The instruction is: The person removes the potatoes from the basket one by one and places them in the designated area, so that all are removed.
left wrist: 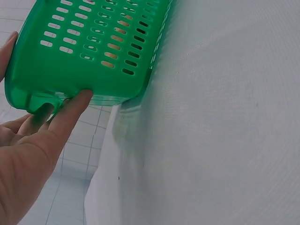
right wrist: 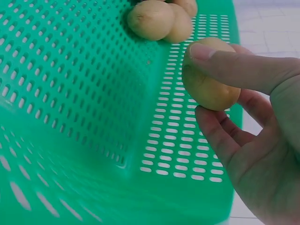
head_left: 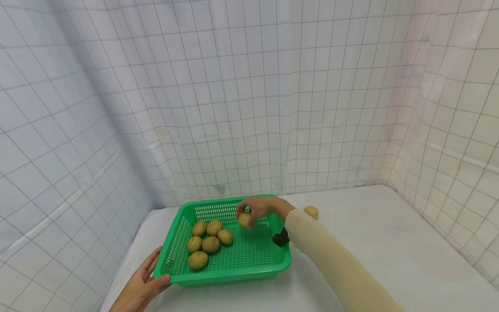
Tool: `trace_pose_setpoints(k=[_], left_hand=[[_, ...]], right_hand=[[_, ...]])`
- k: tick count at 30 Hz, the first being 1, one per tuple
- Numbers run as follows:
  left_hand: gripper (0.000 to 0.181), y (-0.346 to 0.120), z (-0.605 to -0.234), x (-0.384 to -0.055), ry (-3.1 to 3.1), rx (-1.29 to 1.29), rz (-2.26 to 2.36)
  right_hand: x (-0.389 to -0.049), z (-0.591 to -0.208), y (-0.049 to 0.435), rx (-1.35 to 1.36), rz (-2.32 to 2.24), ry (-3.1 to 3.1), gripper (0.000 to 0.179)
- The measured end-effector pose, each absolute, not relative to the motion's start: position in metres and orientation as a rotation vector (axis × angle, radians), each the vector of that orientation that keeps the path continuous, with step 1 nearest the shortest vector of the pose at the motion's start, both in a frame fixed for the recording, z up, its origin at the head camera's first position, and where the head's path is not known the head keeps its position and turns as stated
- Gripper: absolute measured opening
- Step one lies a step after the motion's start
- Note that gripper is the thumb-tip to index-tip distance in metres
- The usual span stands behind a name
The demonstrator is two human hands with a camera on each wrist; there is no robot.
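A green plastic basket (head_left: 230, 276) with slotted walls holds several potatoes (head_left: 211, 245), grouped in its left half. At the near left corner, my left hand (head_left: 141, 284) grips the basket with the thumb over the rim and the fingers against the outer wall; the left wrist view shows the fingers (left wrist: 70, 115) under the rim. Inside the basket's far right part, my right hand (head_left: 259, 206) holds one potato (right wrist: 211, 89) between thumb and fingers, raised over the basket floor. Slots of the far wall show behind it in the right wrist view.
One more potato (head_left: 311, 212) lies on the white-covered table (head_left: 374, 242) to the right of the basket, just beyond the right sleeve (head_left: 331, 264). White gridded curtains (head_left: 241, 108) stand close behind the table and along both sides.
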State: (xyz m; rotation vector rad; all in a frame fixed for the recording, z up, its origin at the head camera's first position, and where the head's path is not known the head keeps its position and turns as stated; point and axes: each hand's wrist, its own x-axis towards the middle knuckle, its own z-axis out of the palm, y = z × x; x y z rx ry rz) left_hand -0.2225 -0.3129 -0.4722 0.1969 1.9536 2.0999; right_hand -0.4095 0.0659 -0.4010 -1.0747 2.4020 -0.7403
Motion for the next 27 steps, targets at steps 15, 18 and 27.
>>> trace_pose_setpoints(k=[15, 18, 27], left_hand=[[0.09, -0.311, -0.474, -0.224, 1.947, 0.144, 2.104], [0.089, -0.312, -0.475, -0.223, 1.95, 0.146, 2.106], [0.089, -0.312, -0.476, -0.221, 1.971, 0.167, 2.104]], right_hand=[[-0.403, -0.38, 0.09, -1.028, -0.84, 2.419, 0.053], [-0.403, -0.377, 0.096, -1.019, -0.834, 2.443, 0.052], [-0.401, -0.366, 0.115, -0.983, -0.871, 2.479, 0.047]])
